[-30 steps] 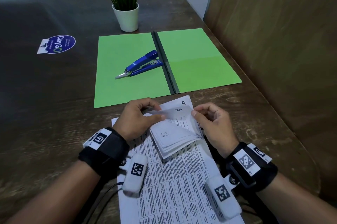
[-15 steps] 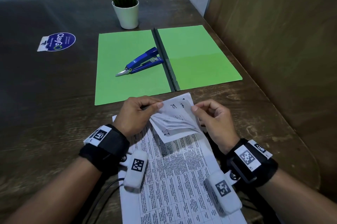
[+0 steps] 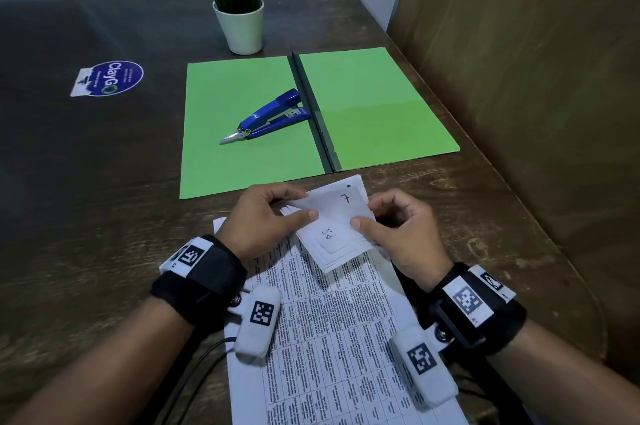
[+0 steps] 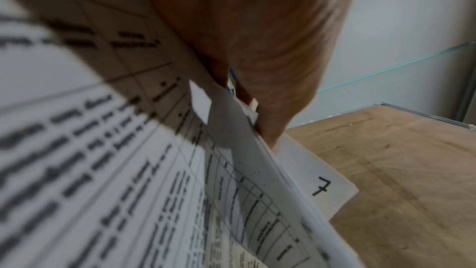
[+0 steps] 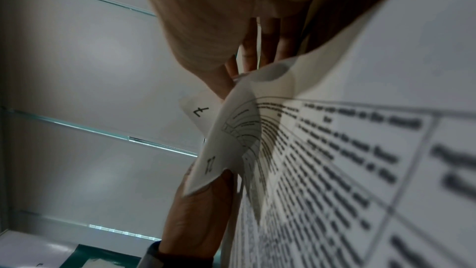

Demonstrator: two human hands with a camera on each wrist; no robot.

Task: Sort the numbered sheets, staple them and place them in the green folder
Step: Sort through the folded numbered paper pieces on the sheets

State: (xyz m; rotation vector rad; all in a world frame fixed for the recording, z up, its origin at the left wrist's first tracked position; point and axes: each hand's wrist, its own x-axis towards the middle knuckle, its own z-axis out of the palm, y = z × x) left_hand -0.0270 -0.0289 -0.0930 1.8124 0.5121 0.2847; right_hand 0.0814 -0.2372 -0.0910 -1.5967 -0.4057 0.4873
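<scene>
A stack of printed numbered sheets [image 3: 332,327] lies on the table in front of me. Its far corners are folded back toward me, and a handwritten 7 shows on an exposed corner [image 3: 344,197]. My left hand [image 3: 266,220] pinches the folded-back corners from the left. My right hand [image 3: 398,223] pinches them from the right with thumb on top. The left wrist view shows the same 7 on a corner [image 4: 322,189] past my left thumb; the right wrist view shows it [image 5: 201,111] beside my right fingers. The open green folder [image 3: 242,161] lies beyond, with a blue stapler [image 3: 270,116] on its left half.
A potted plant [image 3: 239,22] stands behind the folder. A round blue sticker [image 3: 110,78] is on the dark table at the left. A brown wooden panel [image 3: 536,78] borders the table on the right.
Both hands kept leafing through the folded sheet corners. A corner marked 29 was turned down toward me, and the corner marked 7 now shows on top.
</scene>
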